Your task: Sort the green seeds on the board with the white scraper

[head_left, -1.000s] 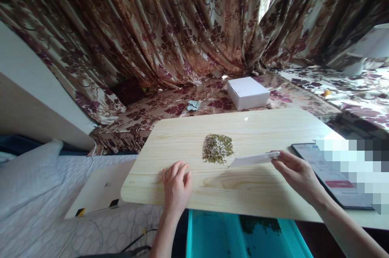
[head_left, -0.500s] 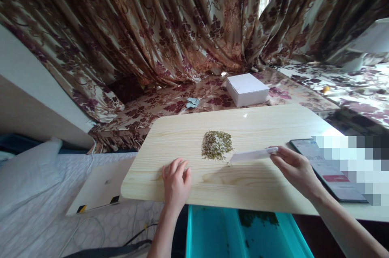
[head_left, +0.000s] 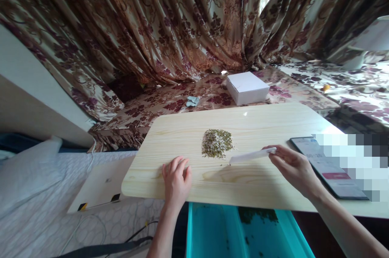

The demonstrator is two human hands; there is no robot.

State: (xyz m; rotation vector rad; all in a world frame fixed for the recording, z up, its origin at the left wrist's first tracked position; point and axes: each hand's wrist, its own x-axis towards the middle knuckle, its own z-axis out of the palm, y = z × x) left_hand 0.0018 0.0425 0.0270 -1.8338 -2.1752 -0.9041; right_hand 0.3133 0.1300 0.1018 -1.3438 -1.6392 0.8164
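Observation:
On the pale wood-grain tabletop (head_left: 243,185) lies a heap of small green and white grains (head_left: 216,143), with a few loose ones at its right and lower edges. My right hand (head_left: 290,167) pinches the right end of a thin, flat white strip (head_left: 251,155), which looks like a card or folded paper. The strip's far tip is low over the wood, just right of and below the heap; whether it touches the wood I cannot tell. Left of the heap, my left hand (head_left: 177,179) rests on the near part of the tabletop, fingers spread and holding nothing.
A phone-like device (head_left: 328,169) lies beside my right wrist. Below the near edge sits a turquoise divided tray (head_left: 212,229) with dark green bits in its right compartment. Behind the table are a white box (head_left: 247,88) and a pale blue cloth-like piece (head_left: 192,101).
The view has shifted very slightly. The white strip tilts a little differently in my right hand, its tip slightly further left. My left hand stays where it was.

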